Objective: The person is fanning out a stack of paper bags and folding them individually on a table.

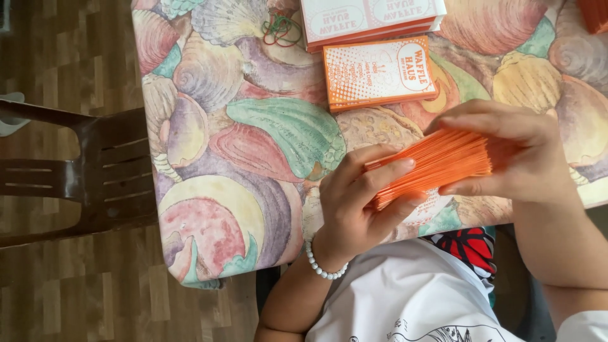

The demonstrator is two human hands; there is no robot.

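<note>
From the head camera, your left hand (354,202) and right hand (506,152) both grip a fanned stack of orange paper sleeves (430,166), fingers closed around its ends, just above the shell-print table (253,126). Ease either grip and the sleeves likely slide apart — onto the flat orange sleeve (379,73) or your lap.

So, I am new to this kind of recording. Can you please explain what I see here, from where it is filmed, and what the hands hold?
There is no machine: a person works with bare hands, filmed from a camera on their head, looking down. The left hand and right hand together hold a thick stack of orange sheets. The table has a seashell-patterned cloth. On it lie an orange printed packet, a white and orange stack and some rubber bands. A brown chair stands beside.
</note>
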